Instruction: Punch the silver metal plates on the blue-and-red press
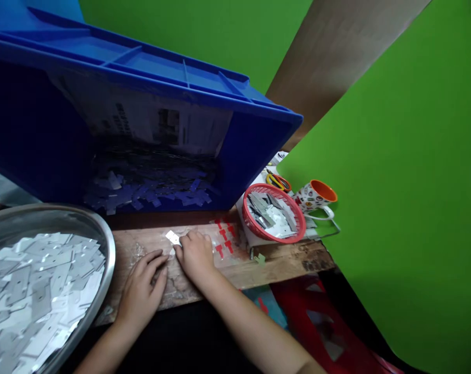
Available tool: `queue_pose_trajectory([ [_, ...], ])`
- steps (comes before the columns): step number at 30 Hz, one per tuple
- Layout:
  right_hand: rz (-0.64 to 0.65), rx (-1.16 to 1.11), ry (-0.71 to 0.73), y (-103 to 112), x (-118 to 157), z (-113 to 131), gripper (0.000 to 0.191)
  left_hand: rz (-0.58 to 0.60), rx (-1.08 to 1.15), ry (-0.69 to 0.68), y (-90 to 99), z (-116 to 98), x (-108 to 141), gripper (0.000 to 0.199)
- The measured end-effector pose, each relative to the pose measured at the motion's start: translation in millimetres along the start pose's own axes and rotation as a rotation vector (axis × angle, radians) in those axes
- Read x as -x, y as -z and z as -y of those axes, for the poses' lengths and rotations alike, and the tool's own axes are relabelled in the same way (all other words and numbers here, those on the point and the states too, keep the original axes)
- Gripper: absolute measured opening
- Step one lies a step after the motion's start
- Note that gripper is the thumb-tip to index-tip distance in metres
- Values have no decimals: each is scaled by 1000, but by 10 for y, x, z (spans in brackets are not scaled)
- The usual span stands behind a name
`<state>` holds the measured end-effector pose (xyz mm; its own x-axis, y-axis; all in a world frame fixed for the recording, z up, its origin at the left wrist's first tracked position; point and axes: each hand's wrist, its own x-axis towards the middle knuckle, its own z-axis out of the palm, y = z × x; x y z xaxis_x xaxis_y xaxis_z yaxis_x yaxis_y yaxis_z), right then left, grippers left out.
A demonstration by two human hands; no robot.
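Observation:
A small flat silvery piece (pixel 172 238) lies on the wooden board (pixel 188 296), its right end under the fingertips of my right hand (pixel 196 258). The fingers of that hand are bent and close together, pressed on the piece. My left hand (pixel 144 284) rests on the board just to the left, its fingers slightly curled and apart, holding nothing that shows. A small pale bit (pixel 172 253) is visible between the two hands. Right of my right hand, several red T-shaped stickers (pixel 223 235) sit on a clear sheet.
A large metal bowl (pixel 109 249) of flat pieces stands at the left. Behind the board, a tilted blue crate (pixel 259 135) holds many more. A red basket (pixel 301 221) of pieces, scissors (pixel 275 181) and a patterned mug (pixel 309 197) are at the right.

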<state>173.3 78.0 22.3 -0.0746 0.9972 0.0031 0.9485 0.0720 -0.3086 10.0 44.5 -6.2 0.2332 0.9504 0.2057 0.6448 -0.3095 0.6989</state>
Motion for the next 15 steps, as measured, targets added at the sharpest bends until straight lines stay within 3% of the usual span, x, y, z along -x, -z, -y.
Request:
queue_pose_trajectory([
  [3,-34,-49,9,45,-9,-34,23,-19,26,22,12,-1,-3,28],
  [6,-48,-360,-98,94,46,-51,26,-38,134,112,35,-49,-22,27],
  [10,24,-923,-264,134,208,-58,26,-3,531,448,55,-225,-97,39],
  [12,33,-1042,-297,165,292,-61,26,41,748,593,49,-324,-150,49],
  [15,23,-1085,-288,224,380,-62,24,41,924,661,33,-442,-220,57],
])
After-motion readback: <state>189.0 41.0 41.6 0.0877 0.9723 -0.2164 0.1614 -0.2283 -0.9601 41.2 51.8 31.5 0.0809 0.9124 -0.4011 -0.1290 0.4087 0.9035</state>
